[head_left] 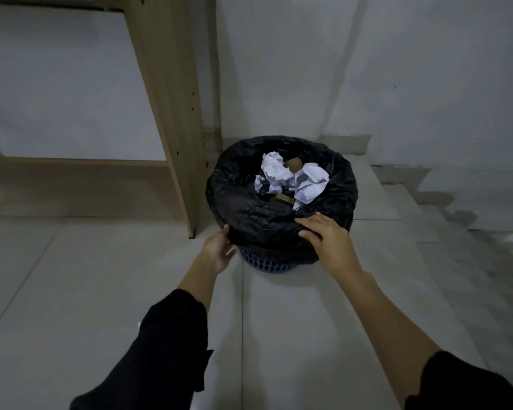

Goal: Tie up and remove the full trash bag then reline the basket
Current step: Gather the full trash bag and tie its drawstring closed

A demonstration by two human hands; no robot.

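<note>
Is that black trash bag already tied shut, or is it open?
Open. The black trash bag is folded over the blue basket rim, and crumpled white paper shows inside its mouth.

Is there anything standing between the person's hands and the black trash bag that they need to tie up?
Nothing visible does. The left hand touches the near left edge of the black trash bag, and the right hand rests on its near rim, above the blue basket. The crumpled paper lies inside the bag.
</note>
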